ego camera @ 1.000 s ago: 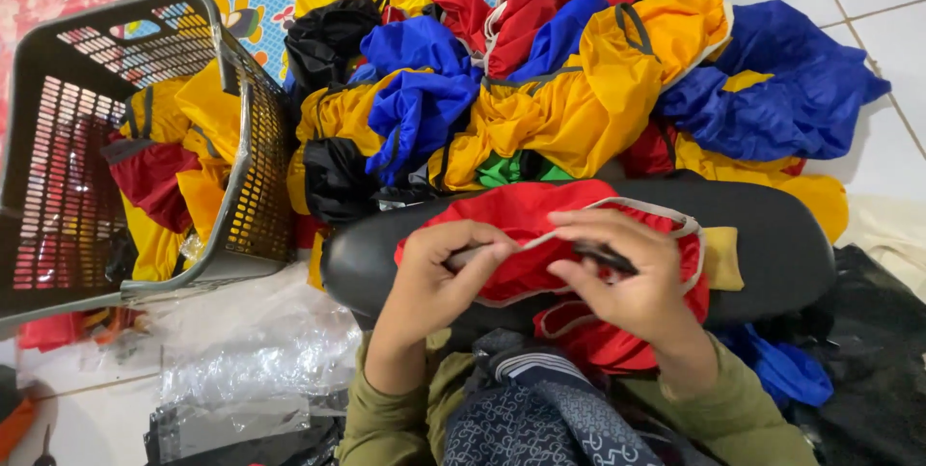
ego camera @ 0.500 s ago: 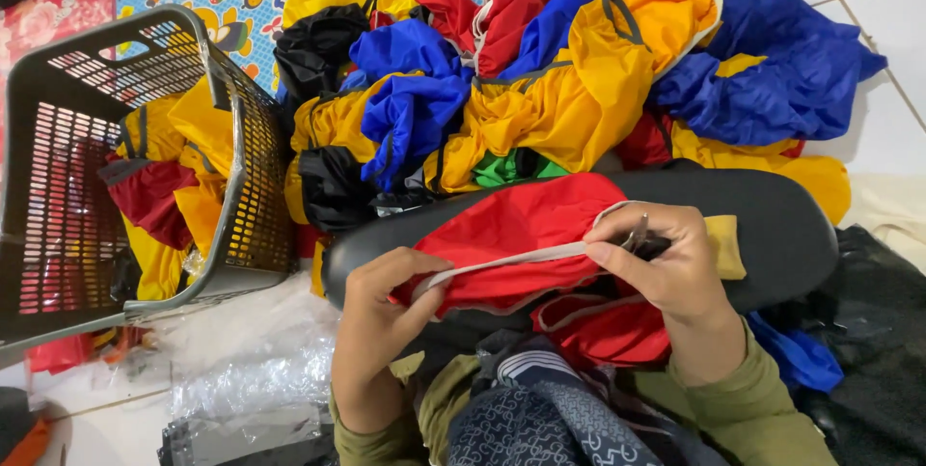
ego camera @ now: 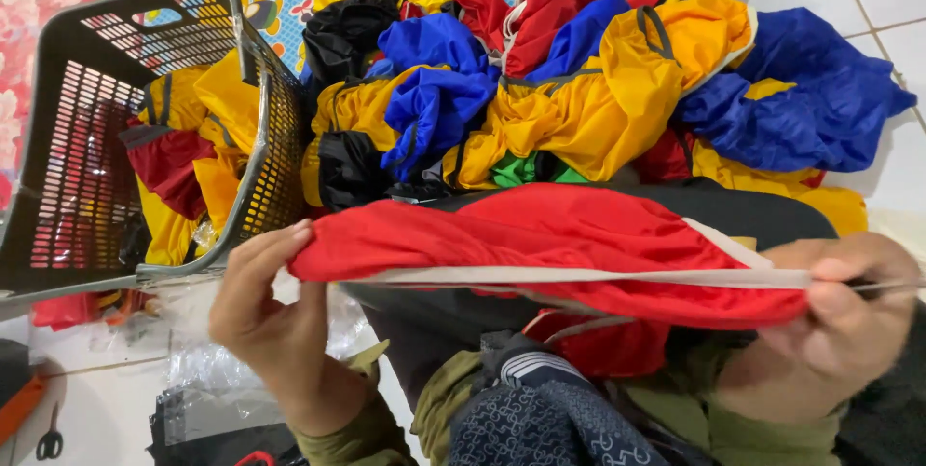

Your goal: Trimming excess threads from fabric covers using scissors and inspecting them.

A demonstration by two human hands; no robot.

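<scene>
A far pile of coloured fabric pieces [ego camera: 579, 90] lies right of the dark basket [ego camera: 116, 138]. The red cloth [ego camera: 540, 234], near centre, is stretched taut: left hand [ego camera: 275, 321] fingers clamped on its left end, right hand [ego camera: 830, 331] fingers pinching its pale hem band [ego camera: 579, 276]. It appears light, soft and slippery; grip the hem.

Red fabric piece [ego camera: 569, 234] with a pale elastic band [ego camera: 579, 276] along its near edge, stretched taut and flat left to right, pinched at each end, over a black surface near the colourful pile.
</scene>
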